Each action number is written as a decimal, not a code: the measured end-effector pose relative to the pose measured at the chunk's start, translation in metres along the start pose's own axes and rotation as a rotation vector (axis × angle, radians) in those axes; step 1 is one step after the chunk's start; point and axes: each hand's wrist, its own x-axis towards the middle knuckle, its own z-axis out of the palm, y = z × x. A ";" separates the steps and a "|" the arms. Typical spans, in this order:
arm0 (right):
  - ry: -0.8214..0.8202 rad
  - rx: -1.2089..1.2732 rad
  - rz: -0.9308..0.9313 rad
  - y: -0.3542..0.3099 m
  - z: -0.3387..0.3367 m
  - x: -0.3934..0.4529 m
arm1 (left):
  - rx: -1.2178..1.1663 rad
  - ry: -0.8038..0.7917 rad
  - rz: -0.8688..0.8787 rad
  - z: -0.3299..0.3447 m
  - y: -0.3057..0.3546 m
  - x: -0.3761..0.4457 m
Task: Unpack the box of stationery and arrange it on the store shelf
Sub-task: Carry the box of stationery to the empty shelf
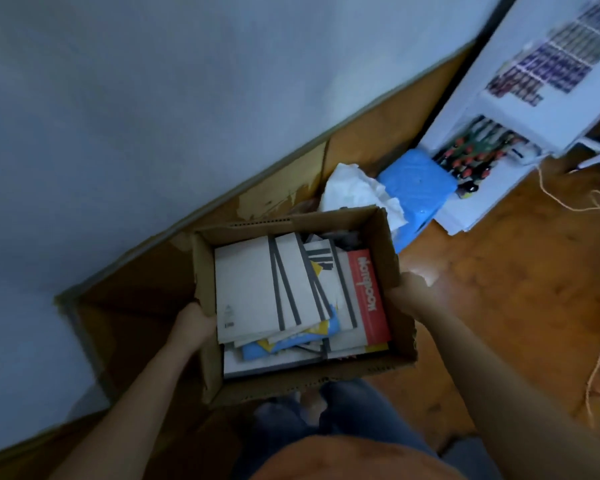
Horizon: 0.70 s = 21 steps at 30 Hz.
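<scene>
An open cardboard box (392, 268) hangs above the wooden floor, carried between my two hands. My left hand (193, 322) grips its left wall and my right hand (407, 292) grips its right wall. Inside lie several white notebooks (246, 289) with dark elastic bands, a red notebook (368, 296) along the right side, and blue and yellow items (288, 344) underneath. The white store shelf (499, 109) stands at the upper right, with rows of pens (471, 154) and packets on it.
A blue plastic stool (416, 188) stands on the floor between the box and the shelf, with crumpled white paper (354, 188) beside it. A pale wall fills the left. Loose string (568, 195) lies on the floor at the right. My legs are below the box.
</scene>
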 end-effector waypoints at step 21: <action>0.334 0.557 0.493 0.291 -0.146 -0.096 | 0.589 -0.383 0.695 0.205 0.318 -0.091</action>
